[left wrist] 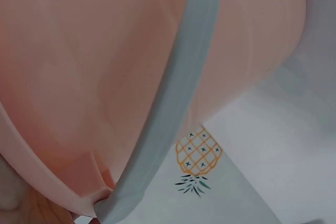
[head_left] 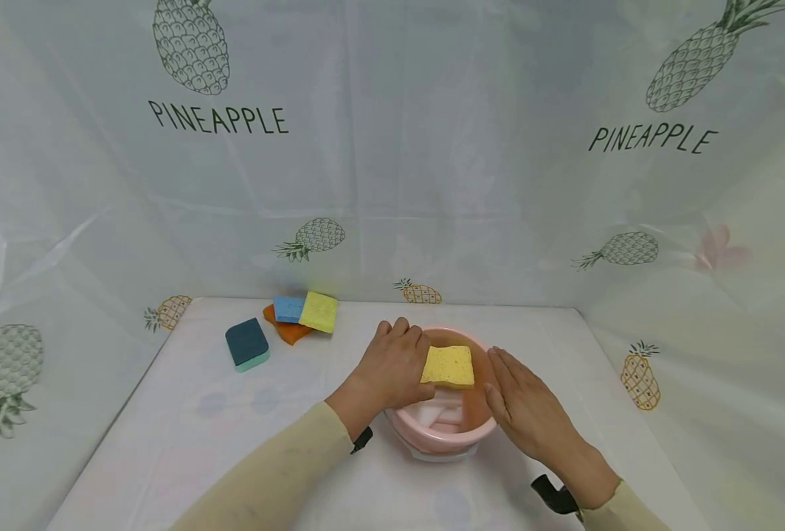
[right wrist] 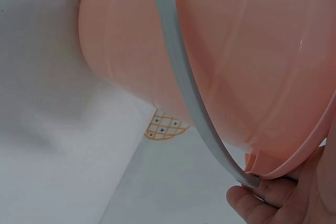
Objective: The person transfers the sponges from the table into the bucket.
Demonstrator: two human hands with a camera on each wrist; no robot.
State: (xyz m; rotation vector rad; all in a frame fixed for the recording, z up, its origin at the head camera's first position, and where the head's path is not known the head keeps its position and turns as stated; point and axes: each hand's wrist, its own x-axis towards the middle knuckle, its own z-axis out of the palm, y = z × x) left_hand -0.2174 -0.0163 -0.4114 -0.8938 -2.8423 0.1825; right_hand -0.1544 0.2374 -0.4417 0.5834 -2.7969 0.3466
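Observation:
In the head view a pink bucket stands on the white table between both hands. A yellow sponge shows in its mouth, beside the left hand's fingers; its underside is hidden. The left hand grips the bucket's left rim, thumb over the inner side. At the right rim, the right hand holds the bucket; the right wrist view shows its fingers tucked under the rim by the handle joint. A grey handle hangs across the bucket's outside. Pale pinkish shapes lie inside the bucket, too unclear to name.
At the back left lie an orange cloth, a blue piece and a yellow square, overlapping. Nearby is a dark green and teal scrub sponge. A pineapple-print sheet encloses the table at back and sides.

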